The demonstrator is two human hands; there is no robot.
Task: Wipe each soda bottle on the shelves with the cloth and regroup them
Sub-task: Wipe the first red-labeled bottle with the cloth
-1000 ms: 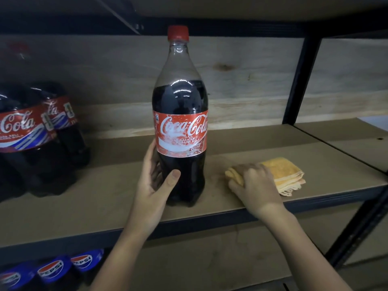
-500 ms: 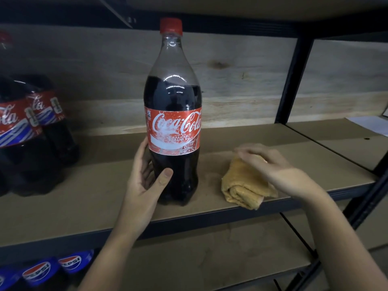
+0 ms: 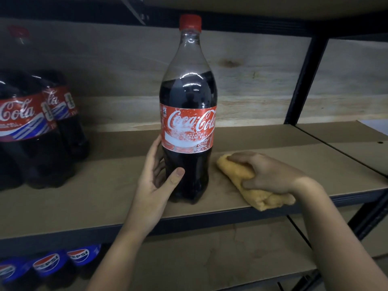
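Head view shows a Coca-Cola bottle (image 3: pixel 188 114) standing upright at the centre of the frame on the middle shelf (image 3: pixel 84 202), its red cap (image 3: pixel 190 22) near the upper edge. At lower centre, the left hand (image 3: pixel 156 181) curls round the dark lower body of this bottle, thumb across the front and fingers behind, just under the red label. Right of the bottle, the right hand (image 3: pixel 266 173) lies on top of a folded yellow cloth (image 3: pixel 252 185), fingers bent over it and closing on it; the cloth rests on the shelf close to the front edge, with one corner reaching that edge. At the left of the frame two more cola bottles (image 3: pixel 37 127) stand close together on the same shelf, well apart from the held one. Pepsi bottles (image 3: pixel 50 263) show at lower left on the shelf below.

By my reading the cloth is being gathered to wipe the held bottle. Several things could go wrong: the cloth sits so near the lip that a loose pinch may drag it off; the tall bottle is held low, so a firm rub near the neck might tip it; and it stands toward the front, so a slide could carry its base over the edge
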